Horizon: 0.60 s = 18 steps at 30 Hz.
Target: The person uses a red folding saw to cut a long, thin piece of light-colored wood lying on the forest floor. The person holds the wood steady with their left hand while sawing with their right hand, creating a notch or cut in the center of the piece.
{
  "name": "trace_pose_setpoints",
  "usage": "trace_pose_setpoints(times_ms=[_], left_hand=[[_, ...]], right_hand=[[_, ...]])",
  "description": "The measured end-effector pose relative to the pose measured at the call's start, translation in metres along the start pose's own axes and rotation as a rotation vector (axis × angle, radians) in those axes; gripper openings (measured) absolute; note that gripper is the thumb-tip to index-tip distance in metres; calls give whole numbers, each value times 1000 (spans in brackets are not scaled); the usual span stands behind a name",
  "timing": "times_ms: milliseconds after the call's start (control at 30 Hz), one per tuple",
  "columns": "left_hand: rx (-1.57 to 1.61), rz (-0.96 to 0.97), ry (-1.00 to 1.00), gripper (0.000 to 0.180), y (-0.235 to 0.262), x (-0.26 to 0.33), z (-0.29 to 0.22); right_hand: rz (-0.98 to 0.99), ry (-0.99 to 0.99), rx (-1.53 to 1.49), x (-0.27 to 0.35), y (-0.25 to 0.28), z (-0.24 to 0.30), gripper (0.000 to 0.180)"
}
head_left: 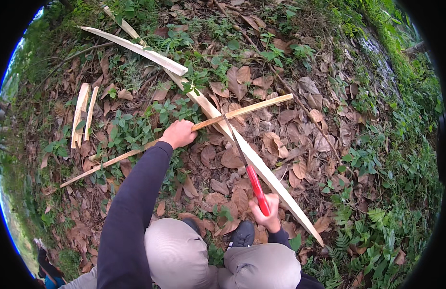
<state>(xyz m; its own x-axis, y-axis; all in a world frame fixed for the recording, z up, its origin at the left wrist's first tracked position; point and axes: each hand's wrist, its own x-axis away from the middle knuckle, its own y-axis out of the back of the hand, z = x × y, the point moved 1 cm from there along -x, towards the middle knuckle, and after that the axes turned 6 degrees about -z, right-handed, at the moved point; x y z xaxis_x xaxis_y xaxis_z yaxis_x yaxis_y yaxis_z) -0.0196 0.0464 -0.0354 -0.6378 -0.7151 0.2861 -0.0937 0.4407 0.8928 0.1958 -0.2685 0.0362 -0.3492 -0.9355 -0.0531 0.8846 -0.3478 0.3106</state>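
Crouching over leaf litter, the person has both knees [184, 250] at the bottom of the view, a dark shoe [242, 234] between them. Nearest, the right hand [265, 212] is closed in a full fist around the red handle [256, 185] of a long knife, whose thin blade [234, 139] runs up and away until its tip meets the spot where two pieces of split bamboo cross. The fingers wrap the handle fully, with no gap showing.

Farther out, the left hand [178, 134], on a dark-sleeved arm, is clamped over a narrow bamboo stick [150, 147] that lies slantwise from lower left to upper right. Its fingers curl down around the stick, pinning it in place. This stick rests across a wider pale bamboo slat [261, 166] that stretches from near the right knee toward the upper left.

By my reading, the step in hand is cutting or trimming the narrow stick at the crossing, using the slat as a rest. A clean stroke calls for a firm hold and the blade kept well apart from the left fingers.

Beyond, shorter bamboo offcuts [83, 113] lie among green weeds, and another curved slat [136, 48] sits at the far edge.
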Motion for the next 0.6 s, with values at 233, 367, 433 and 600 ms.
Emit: trace_pose_setpoints(times_ms=[233,367,433,600], left_hand=[[31,64,82,29,6,6,1],[21,37,44,30,6,1,-4],[36,-4,54,30,2,4,-4],[-7,-74,73,29,-1,8,10]], right_hand=[[0,-81,-78,-56,-47,3,28],[6,63,-12,34,5,6,24],[21,68,6,32,9,16,24],[-51,-27,-118,-82,-66,0,26]])
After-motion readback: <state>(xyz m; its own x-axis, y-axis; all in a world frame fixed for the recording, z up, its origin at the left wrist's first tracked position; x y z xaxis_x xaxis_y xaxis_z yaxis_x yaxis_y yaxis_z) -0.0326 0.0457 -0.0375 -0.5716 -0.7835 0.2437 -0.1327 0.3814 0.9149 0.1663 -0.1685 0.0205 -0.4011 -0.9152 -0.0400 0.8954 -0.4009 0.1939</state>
